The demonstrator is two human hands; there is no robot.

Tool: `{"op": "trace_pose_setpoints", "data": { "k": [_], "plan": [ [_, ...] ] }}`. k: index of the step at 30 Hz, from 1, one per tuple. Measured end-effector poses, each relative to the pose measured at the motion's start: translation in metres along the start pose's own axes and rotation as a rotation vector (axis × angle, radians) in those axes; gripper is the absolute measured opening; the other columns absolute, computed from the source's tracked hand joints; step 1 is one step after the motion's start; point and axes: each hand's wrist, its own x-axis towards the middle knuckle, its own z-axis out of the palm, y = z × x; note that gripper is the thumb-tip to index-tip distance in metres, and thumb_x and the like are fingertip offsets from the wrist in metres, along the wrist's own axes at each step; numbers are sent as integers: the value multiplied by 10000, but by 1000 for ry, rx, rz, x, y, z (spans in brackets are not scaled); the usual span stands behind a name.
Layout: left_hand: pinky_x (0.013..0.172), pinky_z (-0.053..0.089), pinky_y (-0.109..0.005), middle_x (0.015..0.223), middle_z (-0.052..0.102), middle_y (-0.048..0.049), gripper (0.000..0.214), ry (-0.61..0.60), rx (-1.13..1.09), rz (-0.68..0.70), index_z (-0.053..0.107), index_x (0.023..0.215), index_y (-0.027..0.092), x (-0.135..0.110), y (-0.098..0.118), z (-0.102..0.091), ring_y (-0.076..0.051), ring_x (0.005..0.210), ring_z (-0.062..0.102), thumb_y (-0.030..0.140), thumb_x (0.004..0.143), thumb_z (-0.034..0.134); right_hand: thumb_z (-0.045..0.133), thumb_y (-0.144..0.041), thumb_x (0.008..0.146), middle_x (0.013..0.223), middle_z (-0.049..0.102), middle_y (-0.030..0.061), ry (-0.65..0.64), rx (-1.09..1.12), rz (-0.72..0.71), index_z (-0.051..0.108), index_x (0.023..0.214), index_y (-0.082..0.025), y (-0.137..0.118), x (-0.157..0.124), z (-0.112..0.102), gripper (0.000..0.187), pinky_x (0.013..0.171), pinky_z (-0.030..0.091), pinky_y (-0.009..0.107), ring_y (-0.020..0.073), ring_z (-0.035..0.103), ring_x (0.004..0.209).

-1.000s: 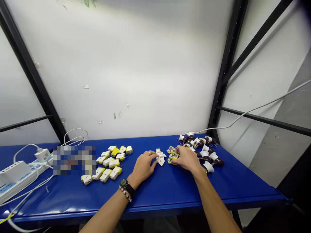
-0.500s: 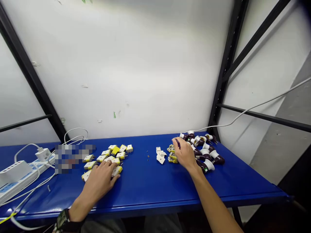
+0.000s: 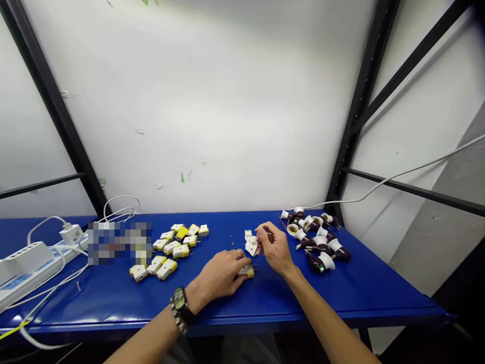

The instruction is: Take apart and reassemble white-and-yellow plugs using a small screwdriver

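My left hand (image 3: 221, 276) rests on the blue table (image 3: 265, 298) and is closed on a yellow and white plug (image 3: 246, 271). My right hand (image 3: 273, 247) hovers just right of it, fingers pinched on a thin dark red screwdriver (image 3: 266, 232). White plug parts (image 3: 250, 243) lie right behind both hands. A group of yellow and white plugs (image 3: 170, 248) lies to the left. Maroon and white lamp sockets (image 3: 316, 238) are heaped to the right.
A white power strip (image 3: 26, 268) with a charger (image 3: 71, 234) and white cables lies at the table's left end. A blurred patch (image 3: 119, 241) sits beside the plugs. Black shelf posts (image 3: 359, 101) stand at the back right. Tiny screws (image 3: 232, 244) dot the middle.
My left hand went from the plug group back to the middle, carrying one yellow and white plug. My right hand moved left from the sockets with the screwdriver in its fingers.
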Motion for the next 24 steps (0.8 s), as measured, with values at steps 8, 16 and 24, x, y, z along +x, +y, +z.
{"op": "trace_pose_setpoints", "data": {
  "k": [8, 16, 24],
  "plan": [
    [828, 527, -309, 1008, 703, -65, 247, 128, -108, 68, 671, 1038, 222, 21, -22, 22, -235, 910, 671, 227, 792, 645, 446, -515, 985, 654, 607, 0, -45, -235, -65, 541, 823, -232, 6, -5, 3, 340, 545, 503, 264, 159, 619, 551],
    [862, 522, -322, 1019, 708, -71, 216, 128, -151, 44, 671, 1008, 212, 18, -17, 19, -239, 939, 669, 221, 797, 629, 442, -446, 997, 641, 601, -7, -53, -260, -97, 539, 850, -232, 5, -2, 4, 277, 572, 494, 270, 164, 620, 553],
    [830, 498, -317, 945, 714, -58, 172, 252, -238, 15, 664, 999, 213, 19, -14, 22, -223, 882, 656, 218, 835, 615, 421, -405, 1004, 629, 622, -9, -169, -313, -103, 575, 889, -236, -1, 3, 7, 256, 604, 484, 270, 170, 612, 576]
  ]
}}
